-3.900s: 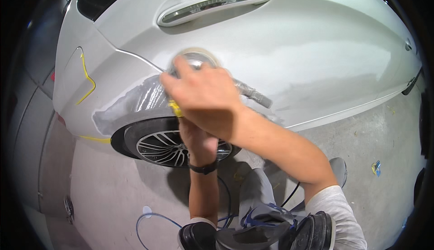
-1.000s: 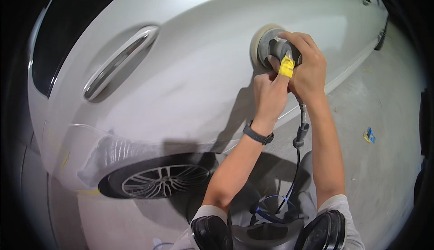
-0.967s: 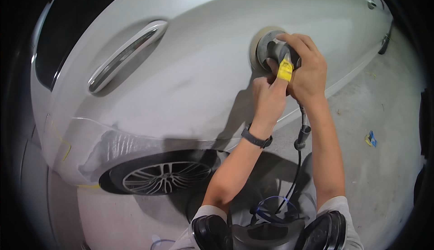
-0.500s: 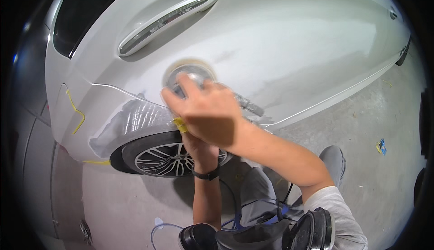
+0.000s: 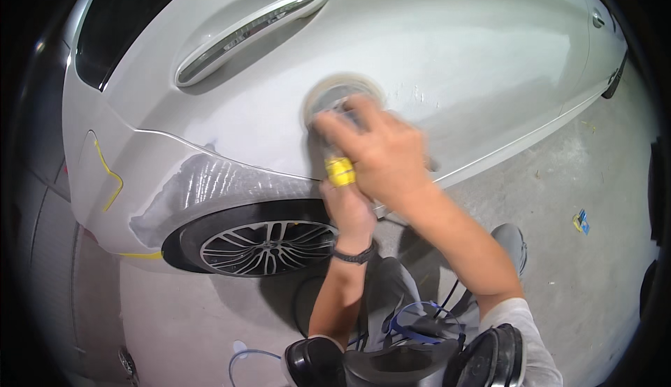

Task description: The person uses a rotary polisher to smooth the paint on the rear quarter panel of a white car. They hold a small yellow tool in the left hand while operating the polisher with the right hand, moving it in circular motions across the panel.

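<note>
A round grey sander (image 5: pixel 337 93) with a pale pad rests against the white car door (image 5: pixel 489 51). My right hand (image 5: pixel 374 149) grips its top, fingers blurred by motion. My left hand (image 5: pixel 349 212) holds it from below, partly hidden behind my right, with yellow tape (image 5: pixel 340 172) just above it. A dull, lightly marked area of paint surrounds the pad. Left of my hands, a grey roughened patch (image 5: pixel 168 205) lies on the panel over the wheel (image 5: pixel 269 246). The door handle (image 5: pixel 248 37) is above and left of the sander.
Yellow masking tape (image 5: pixel 112 188) lines panel edges at left. The concrete floor (image 5: pixel 175 317) holds blue tubing (image 5: pixel 255 353) and a small blue-and-yellow scrap (image 5: pixel 581 220). A respirator (image 5: pixel 398 362) shows at the lower edge, above my legs and shoe (image 5: pixel 514 244).
A second ago the sander was farther right; by half a second ago it had swung left, low above the wheel. Now it sits somewhat right and higher, both hands still on it.
</note>
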